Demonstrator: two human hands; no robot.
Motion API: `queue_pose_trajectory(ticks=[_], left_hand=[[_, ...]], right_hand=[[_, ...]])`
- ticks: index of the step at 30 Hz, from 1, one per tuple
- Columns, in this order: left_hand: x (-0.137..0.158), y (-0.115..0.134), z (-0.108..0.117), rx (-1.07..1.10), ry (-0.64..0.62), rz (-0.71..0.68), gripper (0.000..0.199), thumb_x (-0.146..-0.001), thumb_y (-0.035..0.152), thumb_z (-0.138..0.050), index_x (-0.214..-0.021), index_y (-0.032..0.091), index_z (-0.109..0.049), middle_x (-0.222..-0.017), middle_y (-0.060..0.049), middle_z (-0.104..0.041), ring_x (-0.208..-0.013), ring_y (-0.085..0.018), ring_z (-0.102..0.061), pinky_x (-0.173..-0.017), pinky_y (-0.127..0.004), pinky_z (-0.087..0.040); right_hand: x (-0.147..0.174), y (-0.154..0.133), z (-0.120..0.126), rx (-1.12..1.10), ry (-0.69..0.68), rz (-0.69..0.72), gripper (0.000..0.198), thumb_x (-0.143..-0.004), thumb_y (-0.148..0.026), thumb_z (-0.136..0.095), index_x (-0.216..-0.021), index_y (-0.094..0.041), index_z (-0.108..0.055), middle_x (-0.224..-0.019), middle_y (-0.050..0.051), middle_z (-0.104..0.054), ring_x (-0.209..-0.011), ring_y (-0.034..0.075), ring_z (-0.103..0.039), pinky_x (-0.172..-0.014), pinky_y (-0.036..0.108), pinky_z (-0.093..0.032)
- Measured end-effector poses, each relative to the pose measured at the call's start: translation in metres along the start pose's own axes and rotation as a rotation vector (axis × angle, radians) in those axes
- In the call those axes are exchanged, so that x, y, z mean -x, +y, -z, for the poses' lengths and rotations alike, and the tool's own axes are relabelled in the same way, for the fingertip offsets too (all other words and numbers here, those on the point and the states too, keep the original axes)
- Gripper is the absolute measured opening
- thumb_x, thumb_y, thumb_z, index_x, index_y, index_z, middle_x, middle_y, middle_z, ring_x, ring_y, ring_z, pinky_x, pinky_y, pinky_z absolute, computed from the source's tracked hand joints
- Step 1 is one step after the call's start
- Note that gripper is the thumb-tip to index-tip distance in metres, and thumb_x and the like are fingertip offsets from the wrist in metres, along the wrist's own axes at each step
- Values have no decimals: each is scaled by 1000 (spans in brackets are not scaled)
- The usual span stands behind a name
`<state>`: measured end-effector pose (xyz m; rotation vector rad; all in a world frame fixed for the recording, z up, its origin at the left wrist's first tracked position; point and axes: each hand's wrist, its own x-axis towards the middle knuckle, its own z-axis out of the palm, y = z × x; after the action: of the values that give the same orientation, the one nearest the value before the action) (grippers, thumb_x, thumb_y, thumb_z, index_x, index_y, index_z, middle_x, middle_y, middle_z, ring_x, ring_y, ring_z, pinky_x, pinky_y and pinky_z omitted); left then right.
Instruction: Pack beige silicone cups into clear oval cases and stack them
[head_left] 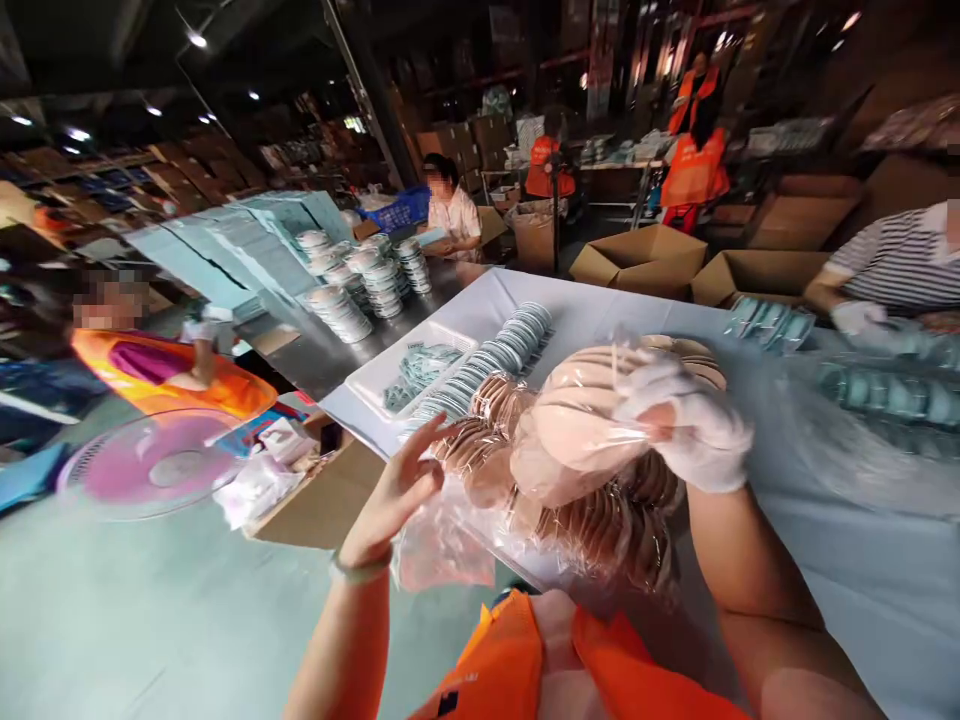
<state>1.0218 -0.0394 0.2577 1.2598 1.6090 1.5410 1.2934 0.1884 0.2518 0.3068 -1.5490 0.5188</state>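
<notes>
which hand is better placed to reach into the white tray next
Probably the left hand: it looks empty and open, nearer the white tray; the gloved right hand grips the bagged beige bundle.

bagged pieces (570,400): beige | right glove (701,430): white | disc row (495,355): pale aqua | fan (124,465): pink-purple | co-worker's shirt (900,250): dark-and-white stripes

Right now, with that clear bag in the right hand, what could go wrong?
1. Slip or tear: only the right hand grips the bag; the left hand is open and apart, so the bag might drop.
2. Fall: the bagged pile sits by the table's near edge; a nudge could push some off.
</notes>
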Motion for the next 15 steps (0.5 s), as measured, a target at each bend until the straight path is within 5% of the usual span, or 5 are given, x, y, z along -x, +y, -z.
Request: queue_pose_trajectory(ticks=[2, 4, 7, 11, 15], left_hand=[[-29, -6, -35, 78, -151, -83, 99, -56, 60, -100, -142, 24, -68, -142, -17, -68, -83, -18, -66, -78, -31, -57], [-42, -17, -79, 188, -348, -111, 93, -48, 70, -98, -123, 20, -78, -119, -14, -76, -94, -26, -69, -85, -36, -58], [-30, -41, -130, 284, -544, -24, 75, -55, 87, -85, -84, 18, -79, -82, -8, -75, -85, -25, -68, -83, -37, -57], [-8, -72, -139, 258, -552, 121, 64, -63, 79, -87, -72, 17, -72, -67, -2, -66, -72, -18, -61, -75, -31, -53], [-9, -84, -132, 299, -673, 149, 58, -59, 68, -94, -73, 17, -72, -69, -1, -67, -72, -16, -61, -76, -29, -52]], right_hand=[[-8, -24, -10, 108, 155, 69, 7, -101, -35, -68, -103, -31, -73, -94, -1, -78, -92, 19, -75, -88, 39, -63], [-2, -35, -17, 255, 245, 33, 9, -102, -35, -66, -99, -30, -72, -92, -1, -77, -86, 18, -73, -83, 36, -61], [18, -41, -2, 387, 92, -372, 28, -101, -52, -63, -94, -26, -73, -95, 4, -77, -91, 21, -73, -87, 37, -60], [33, -64, 49, 317, -283, -923, 59, -99, -69, -51, -99, -18, -80, -92, 10, -77, -82, 24, -73, -70, 36, -60], [30, -105, 58, 553, -337, -947, 39, -89, -54, -68, -78, -18, -78, -70, 3, -70, -63, 16, -63, -62, 28, -53]])
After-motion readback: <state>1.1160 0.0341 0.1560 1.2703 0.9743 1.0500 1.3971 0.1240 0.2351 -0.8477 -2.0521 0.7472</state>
